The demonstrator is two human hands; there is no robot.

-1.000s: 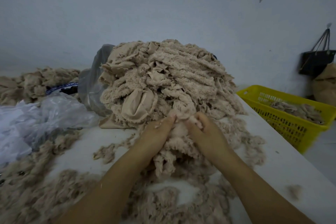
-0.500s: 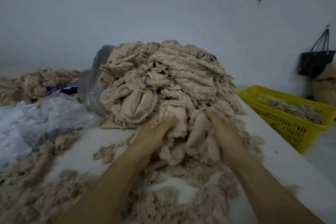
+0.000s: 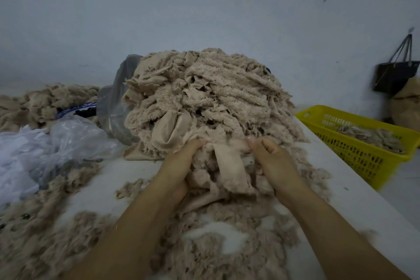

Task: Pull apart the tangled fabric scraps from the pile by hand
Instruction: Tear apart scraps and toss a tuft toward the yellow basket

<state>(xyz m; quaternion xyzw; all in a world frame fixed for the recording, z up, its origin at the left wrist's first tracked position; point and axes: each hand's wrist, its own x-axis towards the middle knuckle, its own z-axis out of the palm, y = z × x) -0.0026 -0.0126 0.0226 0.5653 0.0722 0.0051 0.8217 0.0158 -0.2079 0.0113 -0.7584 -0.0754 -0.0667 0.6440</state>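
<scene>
Plainly, one tall pile of beige fabric scraps (image 3: 204,102) stood mid-way along the white table (image 3: 341,188). Two hands met at its near foot. The left hand (image 3: 179,166) had its fingers curled into a strip (image 3: 229,166) of the cloth, and the right hand (image 3: 272,161) pinched the same bunch, thumb on top. One yellow basket (image 3: 363,161) sat just off the table's right edge, holding a thin layer of shreds (image 3: 372,137). Two plastic bags lay to the left: a grey bag (image 3: 113,102) touching the pile and a white bag (image 3: 45,150) crumpled nearer. One dark handbag (image 3: 395,75) hung on the wall. Loose fluff (image 3: 216,245) littered the near tabletop.
</scene>
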